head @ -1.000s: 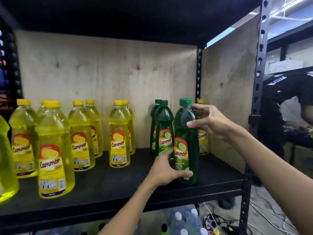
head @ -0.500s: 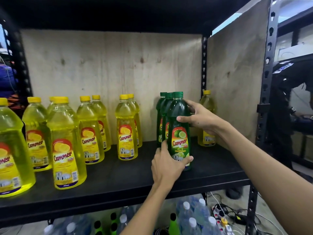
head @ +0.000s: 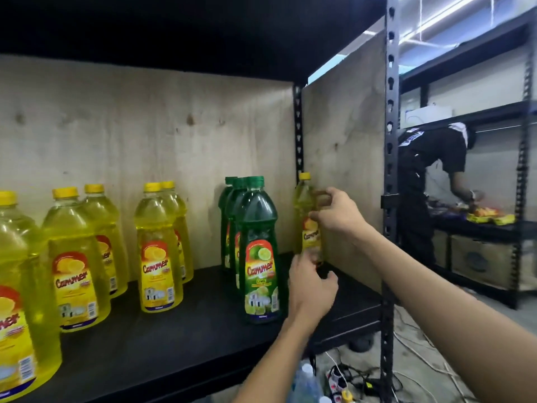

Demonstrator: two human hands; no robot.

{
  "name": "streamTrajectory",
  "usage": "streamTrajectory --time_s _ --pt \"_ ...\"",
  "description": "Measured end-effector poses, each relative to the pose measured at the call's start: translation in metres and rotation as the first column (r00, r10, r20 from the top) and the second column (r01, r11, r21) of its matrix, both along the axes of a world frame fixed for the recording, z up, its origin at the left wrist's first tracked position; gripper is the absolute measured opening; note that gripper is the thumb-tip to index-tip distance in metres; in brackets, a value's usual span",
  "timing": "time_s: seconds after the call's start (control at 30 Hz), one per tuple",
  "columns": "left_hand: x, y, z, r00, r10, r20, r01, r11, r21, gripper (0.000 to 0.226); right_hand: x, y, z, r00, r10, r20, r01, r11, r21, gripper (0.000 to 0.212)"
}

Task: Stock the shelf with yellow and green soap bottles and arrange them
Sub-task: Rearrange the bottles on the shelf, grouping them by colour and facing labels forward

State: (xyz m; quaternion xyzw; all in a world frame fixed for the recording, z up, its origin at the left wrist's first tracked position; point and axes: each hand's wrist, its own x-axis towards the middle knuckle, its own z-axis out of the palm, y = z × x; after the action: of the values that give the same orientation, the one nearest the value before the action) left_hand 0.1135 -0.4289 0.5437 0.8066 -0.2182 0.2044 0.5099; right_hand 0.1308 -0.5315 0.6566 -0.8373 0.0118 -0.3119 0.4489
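On the black shelf board [head: 189, 330], three green soap bottles [head: 258, 257] stand in a line from front to back. Several larger yellow soap bottles [head: 158, 257] stand in rows to their left. A slimmer yellow bottle [head: 302, 205] stands alone in the back right corner. My right hand [head: 338, 218] wraps its fingers and thumb around that bottle's shoulder. My left hand [head: 311, 286] is lower, fingers spread, with fingertips at the bottle's base and the thumb apart from it. The hands hide the bottle's lower right side.
A plywood side panel [head: 343, 170] and a black perforated upright [head: 388, 199] close the shelf on the right. Another person in dark clothes [head: 430, 184] bends over a neighbouring rack. Cables and a power strip [head: 345, 379] lie on the floor, with capped bottles [head: 305, 379] below the shelf.
Both hands let go of the front green bottle, which now stands in line with the other two. They moved right and back to the lone yellow bottle in the corner.
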Motion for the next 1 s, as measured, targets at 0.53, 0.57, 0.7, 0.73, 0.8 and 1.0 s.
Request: streamTrajectory --time_s 0.53,0.57,0.7,0.73,0.8,1.0 --pt "0.157 -0.071 -0.03 0.968 0.033 -0.249 -0.075 0.984 -0.163 0.099 0.129 -0.014 0.016 0.979 -0.197 -0.055 0.189 0.975 -0.119 0.079" --pt "0.16 -0.072 -0.031 0.971 0.031 -0.237 -0.068 0.986 -0.15 0.095 0.131 -0.015 0.015 0.977 -0.201 -0.071 0.19 0.973 -0.132 0.084" --pt "0.17 -0.072 -0.034 0.96 0.13 -0.246 -0.155 0.984 -0.088 0.072 0.134 -0.017 0.012 0.962 -0.268 -0.053 0.254 0.949 -0.188 0.081" --pt "0.171 -0.072 -0.034 0.96 0.15 -0.238 -0.169 0.984 -0.062 0.064 0.131 -0.017 0.012 0.963 -0.266 -0.054 0.251 0.948 -0.196 0.079" --pt "0.168 -0.071 -0.034 0.96 0.174 -0.219 -0.183 0.983 -0.02 0.056 0.123 -0.015 0.013 0.968 -0.246 -0.047 0.233 0.954 -0.186 0.077" --pt "0.144 -0.067 -0.031 0.974 0.19 -0.125 -0.185 0.981 0.05 0.061 0.064 -0.001 -0.004 0.953 -0.269 0.136 0.29 0.941 -0.173 0.083"
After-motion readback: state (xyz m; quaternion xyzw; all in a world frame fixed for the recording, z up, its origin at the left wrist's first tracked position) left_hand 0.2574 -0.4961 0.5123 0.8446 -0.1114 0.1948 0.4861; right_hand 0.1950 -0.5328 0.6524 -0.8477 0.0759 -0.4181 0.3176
